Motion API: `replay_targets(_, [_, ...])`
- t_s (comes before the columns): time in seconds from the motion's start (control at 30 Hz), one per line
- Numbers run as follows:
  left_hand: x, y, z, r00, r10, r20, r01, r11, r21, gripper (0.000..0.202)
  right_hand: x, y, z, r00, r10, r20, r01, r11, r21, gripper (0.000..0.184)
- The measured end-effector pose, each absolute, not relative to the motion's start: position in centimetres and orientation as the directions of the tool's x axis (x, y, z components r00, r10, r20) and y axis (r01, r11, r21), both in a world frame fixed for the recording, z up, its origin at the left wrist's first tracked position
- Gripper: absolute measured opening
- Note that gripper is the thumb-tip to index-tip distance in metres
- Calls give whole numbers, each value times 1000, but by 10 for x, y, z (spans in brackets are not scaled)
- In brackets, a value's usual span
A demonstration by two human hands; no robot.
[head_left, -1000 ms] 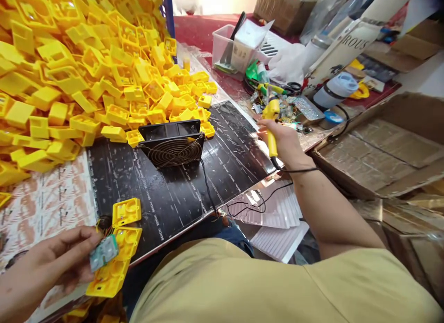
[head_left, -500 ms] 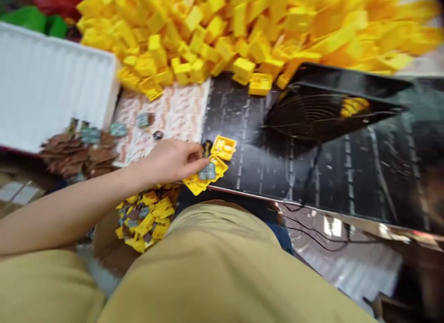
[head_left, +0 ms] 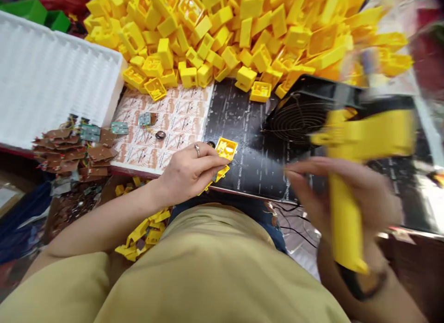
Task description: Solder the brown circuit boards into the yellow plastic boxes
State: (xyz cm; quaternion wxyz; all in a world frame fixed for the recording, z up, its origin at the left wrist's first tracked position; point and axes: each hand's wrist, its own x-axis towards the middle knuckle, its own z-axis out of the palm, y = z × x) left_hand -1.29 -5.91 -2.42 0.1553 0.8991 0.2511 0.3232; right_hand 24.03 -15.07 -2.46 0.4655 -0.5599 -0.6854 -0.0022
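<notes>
My left hand point(head_left: 192, 170), a ring on one finger, has its thumb and fingers pinched together at an open yellow plastic case point(head_left: 227, 148) by the front edge of the bench. A second yellow piece point(head_left: 222, 174) sticks out from below the fingertips, mostly covered. Part of a black round part point(head_left: 211, 144) shows behind the knuckles. Over the bench to the right, my right hand point(head_left: 371, 193) is wrapped round the handle of a yellow pistol-grip tool point(head_left: 371, 133). Motion smears the tool, and its exact kind is unclear.
Loose yellow cases point(head_left: 208, 40) are heaped along the back. A black fan point(head_left: 298, 117) stands at right. Brown circuit boards point(head_left: 76, 149) lie at left beside a white foam tray point(head_left: 55, 77). A black ring point(head_left: 160, 135) and small circuit board point(head_left: 144, 119) lie nearer.
My right hand has come into view from the right with the yellow tool. My left hand has shifted slightly right, now covering more of the lower yellow pieces.
</notes>
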Motion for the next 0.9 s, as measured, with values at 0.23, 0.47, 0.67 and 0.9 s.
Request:
replay_targets(0.23, [5,-62,-26,539,744,394,241,-585,774,20,191,-124,-37,14,751,660,613,515,-599,39])
replay_targets(0.47, [7,-59,-21,458,875,156,25,-188,982,29,186,-127,-48,-17,740,672,648,520,-556,35])
replay_targets(0.67, [-38,-35,-7,363,921,140,212,-228,950,32,180,-124,-57,-142,717,682,813,478,-333,42])
replay_targets(0.9, [-47,-25,-22,582,791,187,372,-464,803,14,155,-116,-63,-215,747,629,871,438,-224,28])
